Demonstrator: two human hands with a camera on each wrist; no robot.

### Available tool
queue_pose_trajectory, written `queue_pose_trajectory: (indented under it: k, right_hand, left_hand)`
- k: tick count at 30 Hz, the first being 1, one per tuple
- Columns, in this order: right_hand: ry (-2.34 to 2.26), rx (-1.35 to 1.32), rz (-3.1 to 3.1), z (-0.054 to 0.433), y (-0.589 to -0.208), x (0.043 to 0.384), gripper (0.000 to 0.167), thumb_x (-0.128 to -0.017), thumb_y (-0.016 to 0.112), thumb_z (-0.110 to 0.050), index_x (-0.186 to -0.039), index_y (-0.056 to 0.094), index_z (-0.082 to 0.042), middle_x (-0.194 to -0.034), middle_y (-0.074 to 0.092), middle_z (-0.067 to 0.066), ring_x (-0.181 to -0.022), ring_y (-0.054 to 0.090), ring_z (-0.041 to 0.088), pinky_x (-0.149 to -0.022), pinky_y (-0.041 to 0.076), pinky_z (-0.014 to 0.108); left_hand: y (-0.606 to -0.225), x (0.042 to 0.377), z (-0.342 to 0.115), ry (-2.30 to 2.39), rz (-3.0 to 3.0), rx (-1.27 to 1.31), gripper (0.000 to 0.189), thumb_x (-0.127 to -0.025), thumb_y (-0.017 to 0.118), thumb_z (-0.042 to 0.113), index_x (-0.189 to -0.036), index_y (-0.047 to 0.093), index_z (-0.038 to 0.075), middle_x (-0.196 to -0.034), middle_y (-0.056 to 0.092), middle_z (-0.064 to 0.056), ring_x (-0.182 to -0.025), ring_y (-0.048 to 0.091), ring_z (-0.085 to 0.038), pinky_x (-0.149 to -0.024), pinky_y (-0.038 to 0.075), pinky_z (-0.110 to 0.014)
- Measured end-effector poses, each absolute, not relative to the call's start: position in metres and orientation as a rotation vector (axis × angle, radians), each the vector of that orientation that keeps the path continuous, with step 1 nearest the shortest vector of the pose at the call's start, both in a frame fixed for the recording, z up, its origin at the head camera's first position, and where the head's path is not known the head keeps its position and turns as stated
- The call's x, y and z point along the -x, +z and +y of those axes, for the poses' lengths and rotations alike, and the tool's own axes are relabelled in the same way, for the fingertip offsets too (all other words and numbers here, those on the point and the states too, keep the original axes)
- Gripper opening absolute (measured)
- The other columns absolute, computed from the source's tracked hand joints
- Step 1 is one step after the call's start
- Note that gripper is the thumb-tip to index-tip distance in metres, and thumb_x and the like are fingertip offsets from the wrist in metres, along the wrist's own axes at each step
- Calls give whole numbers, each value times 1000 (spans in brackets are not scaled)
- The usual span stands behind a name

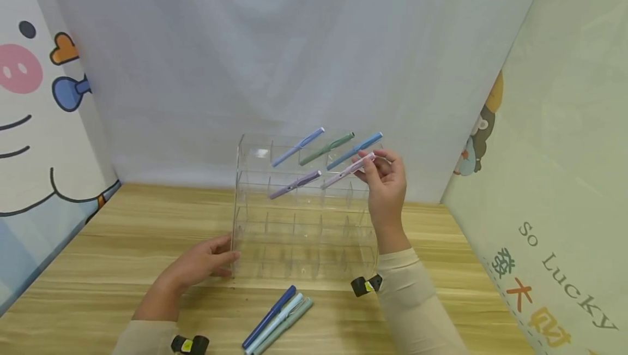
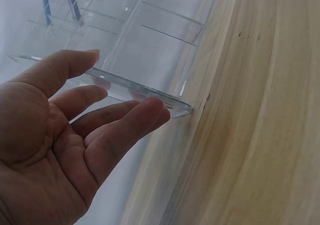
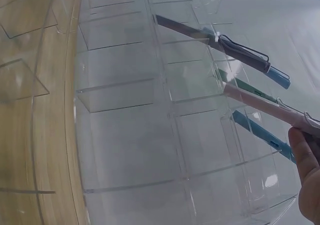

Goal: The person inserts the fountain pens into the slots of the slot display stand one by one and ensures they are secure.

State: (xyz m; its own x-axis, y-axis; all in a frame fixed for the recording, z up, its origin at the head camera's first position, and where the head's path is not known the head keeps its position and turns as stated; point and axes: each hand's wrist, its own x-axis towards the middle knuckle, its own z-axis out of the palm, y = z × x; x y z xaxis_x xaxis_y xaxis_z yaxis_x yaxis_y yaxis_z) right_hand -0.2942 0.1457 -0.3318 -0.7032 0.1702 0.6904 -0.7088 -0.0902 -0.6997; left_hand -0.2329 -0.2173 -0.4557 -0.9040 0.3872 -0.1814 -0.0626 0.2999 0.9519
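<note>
**Acrylic rack part filled, three pens left on the table**

Clear acrylic makes up the tiered, many-celled pen rack (image 1: 304, 218) that we are loading on the pale wooden table (image 1: 122, 257). Our right hand (image 1: 387, 180) pinches the top end of a pale pink pen (image 1: 348, 170) between thumb and fingertips, its lower end already angled into a cell in the second row from the top, on the right side. Our left hand (image 1: 201, 262) lies spread, fingers straight against the rack's lower left edge, steadying it.

Four pens already stand slotted: a light blue pen (image 1: 297, 147), a green pen (image 1: 327, 149) and a mid-blue pen (image 1: 355, 151) in the top row, and a purple pen (image 1: 295, 184) in the second. Three more pens (image 1: 278, 321) lie together on the table in front of the rack, and we judge most cells, including both lower rows, to be unfilled.
</note>
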Motion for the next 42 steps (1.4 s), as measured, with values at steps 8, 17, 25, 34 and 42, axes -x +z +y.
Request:
queue_pose_trajectory:
  k: [8, 17, 25, 34, 42]
  right_hand:
    - [1830, -584, -1625, 140, -341, 293, 39, -97, 62, -12, -122, 45, 12, -112, 61, 34, -100, 68, 37, -85, 59, 38]
    - [1845, -530, -1712, 135, -353, 291, 30, -97, 61, -6, -117, 50, 13, -113, 62, 32, -97, 69, 17, -84, 60, 34]
    - [1848, -532, -1744, 134, -361, 292, 30, -96, 63, -7, -116, 52, 13, -111, 63, 31, -96, 69, 18, -84, 60, 34]
    - [1854, -522, -1759, 133, -362, 291, 29, -96, 63, -5, -116, 52, 14, -111, 63, 31, -95, 69, 17, -85, 59, 34]
    - [1830, -545, -1796, 129, -359, 290, 28, -96, 63, -5, -115, 53, 14, -111, 64, 30, -96, 69, 20, -86, 59, 33]
  left_hand:
    - [-454, 233, -216, 1656, 2189, -292, 78, -98, 62, 36, -156, 21, 4, -154, 30, -30, -127, 53, -42, -91, 58, -42]
    - [-456, 234, -217, 1664, 2184, -300, 77, -98, 61, 33, -156, 20, 3, -155, 28, -30, -130, 49, -44, -90, 58, -41]
    - [-456, 234, -216, 1654, 2188, -308, 78, -98, 61, 36, -157, 21, 6, -155, 29, -29, -129, 50, -42, -90, 58, -42]
    - [-455, 234, -215, 1667, 2184, -283, 75, -98, 62, 34, -156, 23, 6, -154, 31, -28, -132, 46, -43, -91, 57, -41]
    - [-455, 233, -215, 1666, 2190, -268, 77, -97, 63, 35, -156, 23, 5, -154, 32, -29, -130, 49, -43, -91, 58, -41]
